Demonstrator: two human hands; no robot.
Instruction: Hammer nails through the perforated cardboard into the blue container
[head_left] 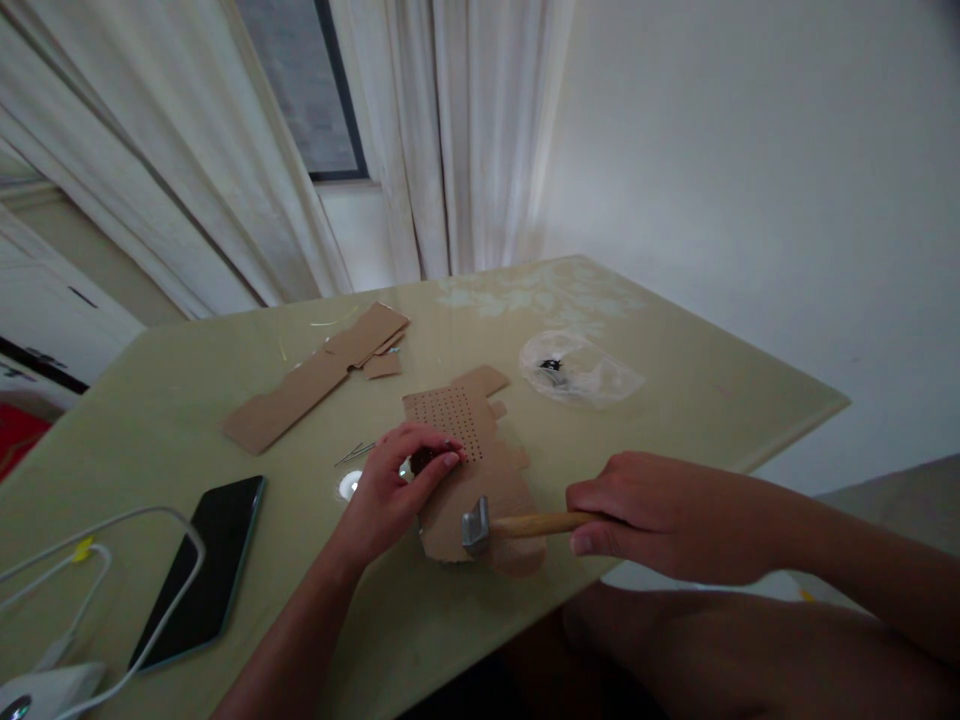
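cable [202, 552] crosses phone [224, 545]; right hand [660, 512] grips hammer [517, 525], left hand [390, 480] pinches something [448, 443] on cardboard [472, 492]

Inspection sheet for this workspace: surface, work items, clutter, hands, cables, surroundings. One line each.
Surface: pale green table, white pattern toward the far corner.
Work items: wooden-handled hammer, its head over the cardboard piece with rows of dark dots; contact unclear.
Clutter: cardboard strip, clear plastic bag, phone.
Hands: left hand at the cardboard piece, anything pinched too small to identify; right hand grips the hammer.
Cables: white cable looping over the phone.
Surroundings: curtains, window, white wall.
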